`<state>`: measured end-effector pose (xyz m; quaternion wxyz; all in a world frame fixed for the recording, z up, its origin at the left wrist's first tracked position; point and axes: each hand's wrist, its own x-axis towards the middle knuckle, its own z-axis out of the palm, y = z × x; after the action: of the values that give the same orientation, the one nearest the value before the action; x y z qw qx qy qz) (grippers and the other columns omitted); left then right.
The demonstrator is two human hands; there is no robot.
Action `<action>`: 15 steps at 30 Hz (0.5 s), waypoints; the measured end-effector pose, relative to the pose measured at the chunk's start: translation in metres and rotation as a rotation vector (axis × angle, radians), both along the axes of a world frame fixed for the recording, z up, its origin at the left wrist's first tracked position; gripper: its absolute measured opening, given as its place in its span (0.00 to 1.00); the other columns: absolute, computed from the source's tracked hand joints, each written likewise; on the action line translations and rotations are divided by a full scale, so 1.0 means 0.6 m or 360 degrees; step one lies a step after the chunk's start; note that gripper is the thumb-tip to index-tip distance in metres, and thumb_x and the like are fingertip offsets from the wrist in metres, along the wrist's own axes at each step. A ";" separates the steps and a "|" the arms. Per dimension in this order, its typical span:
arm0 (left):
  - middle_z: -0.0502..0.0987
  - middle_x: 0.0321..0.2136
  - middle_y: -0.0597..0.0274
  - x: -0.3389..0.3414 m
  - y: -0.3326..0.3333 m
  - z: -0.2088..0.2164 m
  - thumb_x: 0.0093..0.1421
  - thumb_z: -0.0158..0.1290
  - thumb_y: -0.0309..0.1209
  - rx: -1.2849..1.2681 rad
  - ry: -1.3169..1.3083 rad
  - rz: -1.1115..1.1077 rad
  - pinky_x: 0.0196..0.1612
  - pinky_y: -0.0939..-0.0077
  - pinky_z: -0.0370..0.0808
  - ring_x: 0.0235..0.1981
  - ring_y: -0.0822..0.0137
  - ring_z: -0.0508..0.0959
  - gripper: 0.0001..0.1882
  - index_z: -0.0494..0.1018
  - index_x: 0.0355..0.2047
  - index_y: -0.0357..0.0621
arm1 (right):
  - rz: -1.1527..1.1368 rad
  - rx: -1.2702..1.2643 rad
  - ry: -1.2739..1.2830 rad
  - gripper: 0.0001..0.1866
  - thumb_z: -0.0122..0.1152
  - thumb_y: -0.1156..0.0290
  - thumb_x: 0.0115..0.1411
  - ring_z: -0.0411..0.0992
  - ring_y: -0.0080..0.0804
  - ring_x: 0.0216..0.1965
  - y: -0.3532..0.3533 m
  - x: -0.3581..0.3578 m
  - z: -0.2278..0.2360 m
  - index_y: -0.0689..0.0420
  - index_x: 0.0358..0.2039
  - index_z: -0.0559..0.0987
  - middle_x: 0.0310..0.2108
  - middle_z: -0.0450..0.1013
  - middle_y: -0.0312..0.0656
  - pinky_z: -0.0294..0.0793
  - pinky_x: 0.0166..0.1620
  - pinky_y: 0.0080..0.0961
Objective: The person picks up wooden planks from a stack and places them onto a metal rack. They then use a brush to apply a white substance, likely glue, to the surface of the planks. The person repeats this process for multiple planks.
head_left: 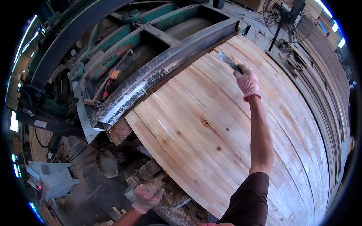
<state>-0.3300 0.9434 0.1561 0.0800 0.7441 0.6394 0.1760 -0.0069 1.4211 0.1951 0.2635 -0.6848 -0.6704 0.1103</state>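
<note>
My right hand [247,82], in a pink knit glove, reaches far out over a broad panel of glued wooden boards [196,109]. Its fingers are wrapped round the dark handle of a putty knife [227,60], whose wide metal blade points to the far left, close to the panel's surface. Knots and a few white streaks mark the pale boards. At the lower left, off the panel's near edge, my gloved left hand [147,196] has its fingers curled in. A small pale edge shows beside that glove; what it holds is unclear. Worn timber blocks [145,173] lie just beyond it.
A heavy metal machine frame [166,62] with green parts borders the panel's far left side. Long stacked boards [320,94] run along the right. A caged fan [288,19] stands at the far right. A grey metal box [52,179] sits on the floor at left.
</note>
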 end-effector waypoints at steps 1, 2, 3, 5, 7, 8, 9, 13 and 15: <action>0.80 0.24 0.64 -0.001 -0.003 0.003 0.51 0.67 0.37 0.0016 0.0027 -0.0014 0.27 0.67 0.76 0.24 0.62 0.81 0.16 0.80 0.40 0.49 | -0.0008 -0.0003 0.0058 0.22 0.60 0.55 0.60 0.78 0.50 0.48 -0.018 0.019 -0.003 0.48 0.53 0.81 0.46 0.80 0.50 0.75 0.52 0.41; 0.80 0.24 0.64 0.000 0.001 0.010 0.51 0.67 0.37 -0.0012 0.0022 -0.0012 0.27 0.67 0.76 0.24 0.62 0.81 0.16 0.80 0.40 0.49 | -0.0019 0.0006 0.0116 0.21 0.61 0.56 0.60 0.78 0.49 0.48 -0.035 0.040 -0.002 0.49 0.53 0.81 0.45 0.80 0.50 0.75 0.52 0.41; 0.80 0.24 0.64 0.002 0.005 0.019 0.52 0.67 0.37 -0.0047 0.0016 -0.0015 0.27 0.67 0.76 0.24 0.62 0.81 0.15 0.80 0.39 0.48 | -0.0034 0.0008 0.0174 0.21 0.62 0.57 0.60 0.78 0.49 0.48 -0.055 0.059 -0.006 0.49 0.53 0.81 0.45 0.80 0.50 0.75 0.52 0.40; 0.80 0.25 0.63 0.005 0.006 0.026 0.52 0.66 0.36 -0.0049 -0.0022 -0.0025 0.27 0.67 0.76 0.25 0.62 0.82 0.15 0.80 0.39 0.48 | -0.0003 -0.0009 0.0346 0.21 0.64 0.59 0.59 0.78 0.48 0.49 -0.095 0.092 -0.028 0.50 0.52 0.82 0.45 0.80 0.50 0.75 0.53 0.39; 0.81 0.25 0.63 -0.001 -0.005 0.017 0.52 0.66 0.36 -0.0001 -0.0052 0.0015 0.27 0.67 0.76 0.26 0.62 0.82 0.14 0.80 0.38 0.47 | 0.0035 -0.0054 0.0405 0.21 0.66 0.60 0.59 0.78 0.47 0.49 -0.147 0.081 -0.026 0.51 0.52 0.82 0.45 0.80 0.50 0.75 0.53 0.38; 0.80 0.25 0.63 -0.005 -0.011 0.014 0.52 0.66 0.35 0.0057 -0.0053 -0.0027 0.27 0.66 0.76 0.26 0.62 0.82 0.12 0.80 0.37 0.48 | 0.0035 -0.0071 0.0360 0.21 0.67 0.61 0.58 0.78 0.46 0.49 -0.178 0.066 -0.013 0.51 0.52 0.82 0.46 0.80 0.50 0.75 0.53 0.37; 0.80 0.25 0.63 -0.010 -0.015 0.012 0.52 0.66 0.34 0.0117 -0.0056 -0.0069 0.27 0.65 0.76 0.25 0.61 0.82 0.11 0.80 0.35 0.48 | 0.0058 -0.0080 0.0345 0.22 0.66 0.60 0.59 0.78 0.46 0.49 -0.204 0.054 -0.006 0.52 0.52 0.81 0.46 0.80 0.50 0.75 0.54 0.36; 0.83 0.30 0.60 -0.024 -0.019 0.017 0.55 0.64 0.34 0.0318 -0.0170 -0.0137 0.28 0.63 0.77 0.27 0.59 0.83 0.09 0.79 0.33 0.47 | 0.0200 -0.0130 0.0220 0.24 0.65 0.64 0.59 0.77 0.48 0.50 -0.322 -0.016 0.063 0.55 0.56 0.78 0.49 0.78 0.52 0.75 0.53 0.38; 0.82 0.26 0.60 -0.016 -0.030 0.009 0.55 0.64 0.35 0.0208 -0.0289 0.0041 0.28 0.62 0.77 0.25 0.57 0.82 0.09 0.79 0.33 0.47 | 0.0322 -0.0103 0.0129 0.24 0.65 0.66 0.59 0.77 0.49 0.49 -0.382 -0.053 0.090 0.55 0.56 0.78 0.49 0.77 0.53 0.76 0.52 0.39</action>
<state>-0.3399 0.9255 0.1617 0.0867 0.7205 0.6262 0.2850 -0.0387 1.1918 0.2488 0.2557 -0.6167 -0.7210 0.1856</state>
